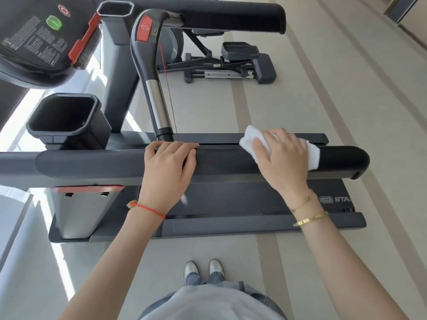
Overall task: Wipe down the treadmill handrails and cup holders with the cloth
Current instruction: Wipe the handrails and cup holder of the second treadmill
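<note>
a: where are your hands?

b: both on the near handrail (115,162), the dark padded bar across the view. my right hand (286,162) presses the white cloth (250,138) flat on top of it near its rounded free end, fingers spread and straight, so that grip is wide over the cloth. my left hand (169,165) sits further along the same rail toward the console, fingers curled over its far edge, holding the rail.

a: the cup holders?

b: one deep black cup holder (67,116) just beyond the rail on the console side; a second, smaller one (115,9) further beyond it.

a: and the surface, the room?

b: beyond the rail is the far handrail (231,16). below the rail lies the dark treadmill deck (231,204). the floor (346,88) is pale grey with beige stripes, sunlit patches on the console side. an elliptical trainer (231,63) stands past the far handrail.
</note>
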Available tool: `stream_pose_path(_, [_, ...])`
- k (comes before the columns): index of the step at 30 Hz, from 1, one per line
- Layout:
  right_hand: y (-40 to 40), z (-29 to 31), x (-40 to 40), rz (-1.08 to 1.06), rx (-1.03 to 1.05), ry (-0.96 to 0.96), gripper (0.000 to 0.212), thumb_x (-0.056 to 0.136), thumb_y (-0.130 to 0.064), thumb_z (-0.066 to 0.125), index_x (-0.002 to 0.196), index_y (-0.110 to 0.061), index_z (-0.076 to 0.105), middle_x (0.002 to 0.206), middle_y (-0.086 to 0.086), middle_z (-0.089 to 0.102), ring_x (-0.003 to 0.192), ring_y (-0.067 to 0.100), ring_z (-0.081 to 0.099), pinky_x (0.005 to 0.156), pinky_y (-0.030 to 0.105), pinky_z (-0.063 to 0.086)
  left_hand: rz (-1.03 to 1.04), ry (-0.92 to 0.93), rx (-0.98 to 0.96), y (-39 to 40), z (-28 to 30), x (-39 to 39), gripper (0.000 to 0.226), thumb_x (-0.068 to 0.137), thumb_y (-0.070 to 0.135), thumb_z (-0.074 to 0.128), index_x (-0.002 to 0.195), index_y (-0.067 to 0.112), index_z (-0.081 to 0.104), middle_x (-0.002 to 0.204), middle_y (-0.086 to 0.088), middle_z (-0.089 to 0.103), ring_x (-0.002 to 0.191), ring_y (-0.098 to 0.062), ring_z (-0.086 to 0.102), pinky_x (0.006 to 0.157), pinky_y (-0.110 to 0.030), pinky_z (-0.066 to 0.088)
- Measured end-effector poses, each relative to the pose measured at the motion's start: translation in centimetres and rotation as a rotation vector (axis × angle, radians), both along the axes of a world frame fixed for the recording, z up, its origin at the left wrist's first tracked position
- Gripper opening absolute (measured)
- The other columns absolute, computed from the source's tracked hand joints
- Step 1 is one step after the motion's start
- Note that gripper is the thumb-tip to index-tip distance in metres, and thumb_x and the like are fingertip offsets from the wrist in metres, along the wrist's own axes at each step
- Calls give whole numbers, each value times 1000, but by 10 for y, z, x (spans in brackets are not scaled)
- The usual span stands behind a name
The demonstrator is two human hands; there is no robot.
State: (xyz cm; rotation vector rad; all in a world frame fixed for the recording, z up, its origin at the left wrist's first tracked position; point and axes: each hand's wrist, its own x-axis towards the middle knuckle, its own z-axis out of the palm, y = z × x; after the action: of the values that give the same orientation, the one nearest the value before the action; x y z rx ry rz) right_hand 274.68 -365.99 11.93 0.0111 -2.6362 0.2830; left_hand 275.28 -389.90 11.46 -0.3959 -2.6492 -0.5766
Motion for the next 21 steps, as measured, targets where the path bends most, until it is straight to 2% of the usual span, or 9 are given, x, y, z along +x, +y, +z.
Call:
stream_pose_path(2, [-28,-4,2,87,33,27,35,97,-39,41,105,-19,68,102,6,65,81,31,57,77,40,41,2,-2,-2,0,0,0,28,101,19,44,108,18,71,96,5,72,90,-20,65,103,-38,33])
stream_pose_path(5, [-50,-18,12,225,9,102,31,99,-39,46,121,-26,63,122,3,60,97,28,55,87,42,41,5,2,-13,0,-1,0,28,101,19,44,107,18,71,96,4,73,90,-21,65,102,-38,33])
stream_pose_path(10, [-17,-26,20,302,86,150,36,100,-41,49,131,-28,60,134,5,55,114,29,53,101,40,36,43,-42,-41,8,1,1,28,102,21,43,112,17,69,104,4,70,96,-21,63,112,-46,26])
stream_pose_path(17, [61,-18,21,94,-10,145,33,100,-36,44,115,-16,66,124,4,61,101,28,56,95,38,36,-27,-96,-64,62,9,4,29,102,25,44,118,18,66,111,5,68,105,-19,61,115,-47,24])
stream_pose_path(21, [96,-14,21,79,-32,145,34,100,-37,43,111,-17,67,118,2,63,97,27,56,90,37,36,-76,-124,-68,112,9,6,30,102,26,43,121,19,65,113,6,68,107,-19,61,112,-46,27])
